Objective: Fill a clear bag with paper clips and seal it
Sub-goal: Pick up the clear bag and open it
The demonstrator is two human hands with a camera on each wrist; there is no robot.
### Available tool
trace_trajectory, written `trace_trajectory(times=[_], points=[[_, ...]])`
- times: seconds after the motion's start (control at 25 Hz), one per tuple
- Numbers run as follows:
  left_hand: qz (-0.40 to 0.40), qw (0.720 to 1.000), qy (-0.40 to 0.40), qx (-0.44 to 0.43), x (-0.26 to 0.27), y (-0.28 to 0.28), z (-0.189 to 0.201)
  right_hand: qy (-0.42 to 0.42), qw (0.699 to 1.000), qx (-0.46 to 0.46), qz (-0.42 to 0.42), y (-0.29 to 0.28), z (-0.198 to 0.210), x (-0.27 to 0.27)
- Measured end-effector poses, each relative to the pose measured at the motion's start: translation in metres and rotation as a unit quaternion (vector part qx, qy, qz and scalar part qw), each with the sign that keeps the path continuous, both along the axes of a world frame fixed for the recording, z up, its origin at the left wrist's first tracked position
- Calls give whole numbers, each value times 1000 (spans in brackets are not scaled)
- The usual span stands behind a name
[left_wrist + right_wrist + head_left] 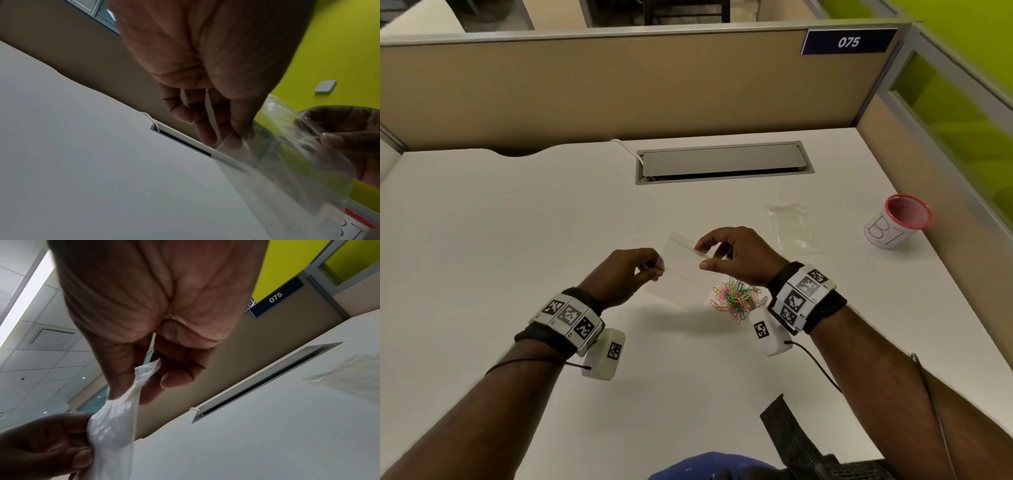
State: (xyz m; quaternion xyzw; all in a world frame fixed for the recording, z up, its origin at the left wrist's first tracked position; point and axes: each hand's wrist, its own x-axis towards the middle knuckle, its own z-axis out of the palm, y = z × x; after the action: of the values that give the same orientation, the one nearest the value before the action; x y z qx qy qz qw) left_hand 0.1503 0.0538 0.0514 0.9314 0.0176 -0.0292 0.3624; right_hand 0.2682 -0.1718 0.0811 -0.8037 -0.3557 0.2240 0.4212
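Both forearms reach in over the white tabletop [517, 222], each wrist strapped with a band of black-and-white square markers. Left hand [625, 275] pinches one edge of the clear bag [681, 260] between thumb and fingertips; right hand [736, 255] pinches the opposite edge near the strip along its mouth, thumb below, fingers curled above. So each grip is closed on the bag, which hangs stretched between them, lifted off the tabletop. From the left wrist view, the bag [287, 162] drapes down from the fingertips [232, 142], see-through and with nothing visible inside. From the right wrist view, the film [121, 410] bunches between the two hands.

Just beneath the right hand lies the pile of paper clips [738, 298], a tangle of pink, green, yellow, orange and blue, loose on the tabletop. Beyond, to the right, a second clear bag [792, 228] lies flat. Farther right stands a red mesh cup [897, 221] wrapped in white paper, hand-lettered "BI". On the partition, a dark blue plate [848, 41] reads "075". A grey cable hatch [722, 162] sits in the tabletop at the back.
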Motion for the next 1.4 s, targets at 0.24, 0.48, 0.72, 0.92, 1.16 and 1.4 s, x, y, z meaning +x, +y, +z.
trace_trajectory(times=[0.24, 0.48, 0.72, 0.92, 1.16, 1.4], points=[[7, 1000, 9, 22, 5, -6, 3, 48, 999, -3, -4, -4, -1, 0], [15, 1000, -4, 16, 4, -18, 3, 11, 1000, 1, -22, -4, 2, -6], [14, 1000, 11, 20, 5, -49, 2, 1, 999, 33, -41, 2, -3, -18], [42, 998, -36, -43, 3, -56, -4, -13, 995, 45, -93, 2, -9, -27], [154, 983, -57, -82, 12, -66, 2, -57, 985, 62, -148, 4, -17, -33], [162, 985, -34, -57, 16, -69, 4, -84, 981, 79, -155, 10, -14, -39]])
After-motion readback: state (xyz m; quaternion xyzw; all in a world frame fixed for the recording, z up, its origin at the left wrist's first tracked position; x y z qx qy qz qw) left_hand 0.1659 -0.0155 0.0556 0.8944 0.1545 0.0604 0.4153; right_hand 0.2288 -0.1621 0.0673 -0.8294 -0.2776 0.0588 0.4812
